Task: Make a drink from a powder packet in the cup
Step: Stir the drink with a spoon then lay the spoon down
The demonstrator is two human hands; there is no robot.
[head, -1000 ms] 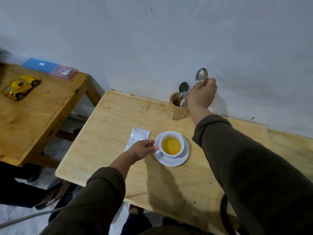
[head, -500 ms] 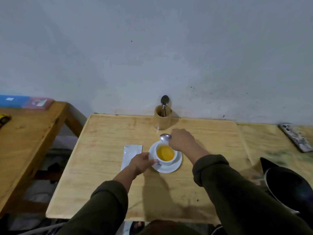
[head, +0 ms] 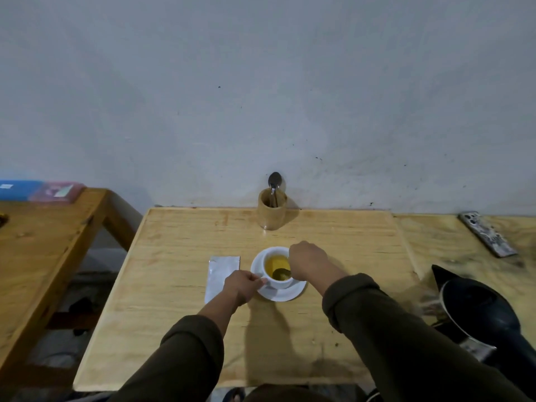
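Silver packet (head: 221,274) beside cup (head: 277,274): no readable writing.

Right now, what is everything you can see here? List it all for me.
cup: one, white, yellow drink inside, on the saucer
saucer: one, white, middle of the table
spoon: one, bowl dipped in the drink
packet: one, silver, flat, left of the saucer
holder: one, wooden, by the wall, one spoon inside
table: one, light wood
kettle: one, dark, right
phone: one, far right
left hand: at the cup's handle
right hand: holds the spoon
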